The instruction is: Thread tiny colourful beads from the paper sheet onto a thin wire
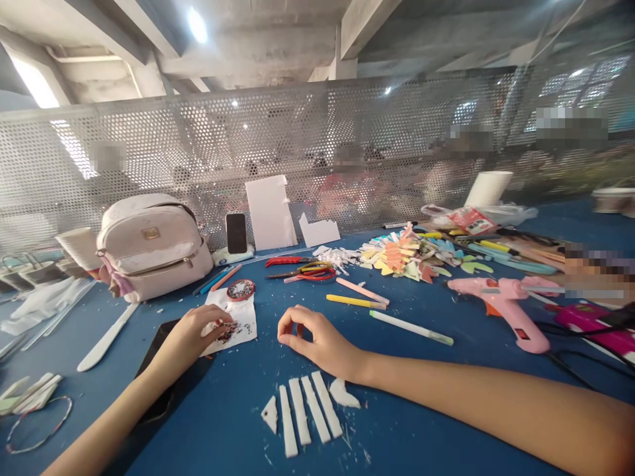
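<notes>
Blue table [223, 423], grey perforated screen [292, 129], concrete ceiling beams [367, 26]

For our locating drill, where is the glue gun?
The glue gun lies on the right of the head view, beyond the right forearm, right of the pale marker.

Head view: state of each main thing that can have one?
Left hand: down at dark bits
White paper: flat, under the bits
Right hand: curled, nothing visibly held
White strips: separate, side by side
Glue gun: lying on its side
Phone: upright, screen dark
Backpack: upright, front pocket apparently zipped
</notes>
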